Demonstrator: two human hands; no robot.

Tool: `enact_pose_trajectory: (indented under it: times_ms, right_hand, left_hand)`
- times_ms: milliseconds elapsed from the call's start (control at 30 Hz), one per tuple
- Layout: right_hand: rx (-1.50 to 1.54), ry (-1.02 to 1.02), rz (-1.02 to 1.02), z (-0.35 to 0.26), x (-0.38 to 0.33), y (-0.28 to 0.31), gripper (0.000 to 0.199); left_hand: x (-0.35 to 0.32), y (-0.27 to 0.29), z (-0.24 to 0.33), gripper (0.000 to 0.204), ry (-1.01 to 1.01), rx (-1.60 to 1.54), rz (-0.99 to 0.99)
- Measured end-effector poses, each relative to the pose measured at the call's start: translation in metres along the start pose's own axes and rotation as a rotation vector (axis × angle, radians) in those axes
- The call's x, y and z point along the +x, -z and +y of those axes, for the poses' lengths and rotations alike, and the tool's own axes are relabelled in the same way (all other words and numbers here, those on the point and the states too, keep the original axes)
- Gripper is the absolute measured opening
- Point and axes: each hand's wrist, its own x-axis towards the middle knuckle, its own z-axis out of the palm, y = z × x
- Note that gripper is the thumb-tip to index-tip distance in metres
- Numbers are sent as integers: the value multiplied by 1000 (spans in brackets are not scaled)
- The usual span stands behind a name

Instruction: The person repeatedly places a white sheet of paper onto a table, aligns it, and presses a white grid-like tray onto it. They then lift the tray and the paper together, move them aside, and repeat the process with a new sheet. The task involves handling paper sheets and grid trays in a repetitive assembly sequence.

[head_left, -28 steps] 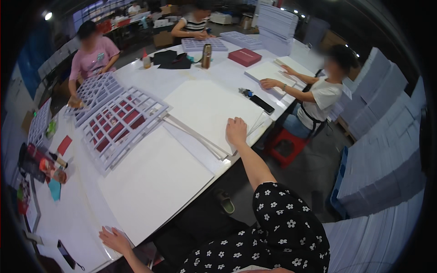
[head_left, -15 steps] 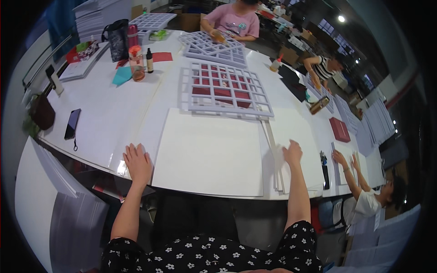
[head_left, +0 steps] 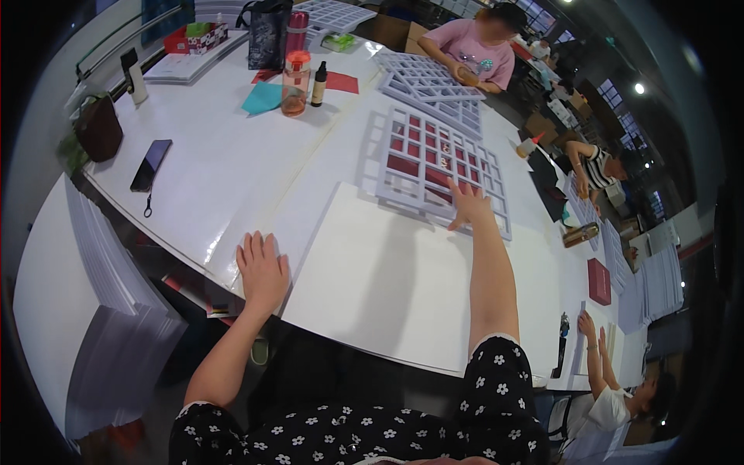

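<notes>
Now right hand (head_left: 467, 204) spread on white grid tray (head_left: 438, 167); left hand (head_left: 262, 267) flat on table edge (head_left: 225, 256).

A long white table (head_left: 232, 147) carries everything. Near its front edge lies a large white sheet (head_left: 387, 287), flat. Just behind the sheet lies a grey grid frame (head_left: 434, 167) with red showing through its cells, and further back lie more grey grid frames (head_left: 430, 81). On the left part lie a black phone (head_left: 151, 164), a teal paper (head_left: 263, 98) and a red paper (head_left: 341, 82). An orange bottle (head_left: 295, 84) and a small dark bottle (head_left: 318, 84) stand upright there.
</notes>
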Motion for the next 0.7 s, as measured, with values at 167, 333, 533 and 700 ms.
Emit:
enact_pose_trajectory:
  times_ms: [167,333,533,700]
  right_hand:
    - [-24,64,-20,1,18,-1,121]
    - [55,76,222,-11,-14,11,104]
    - [151,181,453,-24,-122,22,93]
    - [132,328,443,-59,-234,18,92]
  left_hand:
    - [2,4,2,51,1,11,-27]
    - [3,2,-1,48,0,30,-3]
    - [3,-3,0,46,-31,20,27]
    - [-1,-3,-5,42,-46,44,49]
